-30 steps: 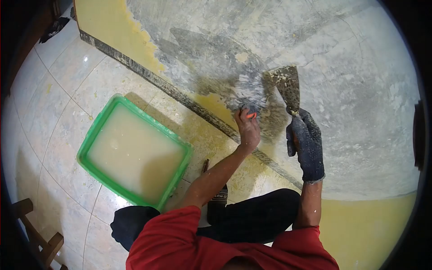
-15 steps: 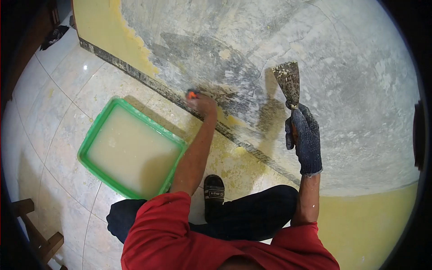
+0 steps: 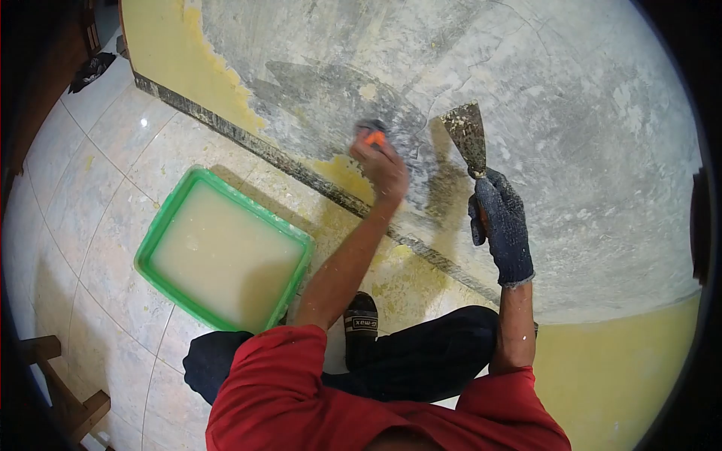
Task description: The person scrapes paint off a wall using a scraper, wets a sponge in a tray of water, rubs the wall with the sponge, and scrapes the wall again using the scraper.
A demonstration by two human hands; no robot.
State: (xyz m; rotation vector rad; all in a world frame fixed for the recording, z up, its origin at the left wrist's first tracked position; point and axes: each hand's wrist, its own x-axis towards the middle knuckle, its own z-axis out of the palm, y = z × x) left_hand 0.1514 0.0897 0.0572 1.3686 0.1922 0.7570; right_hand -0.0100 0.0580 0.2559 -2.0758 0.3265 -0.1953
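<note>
My bare left hand [image 3: 386,173] is closed around a small orange-and-black hand tool [image 3: 374,138]. Motion blurs the tool, so its exact kind does not show. It is at the dark, wet-looking patch low on the wall [image 3: 579,143], where yellow paint gives way to bare grey. On the right, my right hand [image 3: 507,229] wears a dark knit glove and grips a putty knife [image 3: 467,137]. Its worn, speckled blade points up and casts a shadow on the wall. Fingers hide most of its orange handle.
A green basin [image 3: 167,292] of cloudy liquid stands on the tiled floor [image 3: 113,225] to the left. The dark skirting [image 3: 248,143] runs diagonally along the wall's foot. Wooden legs [image 3: 86,413] are at lower left, and a black bag [image 3: 92,69] lies at upper left.
My left hand has moved up and right along the wall with the orange-and-black tool, uncovering a yellow paint patch near the skirting. My right hand and putty knife have shifted slightly left.
</note>
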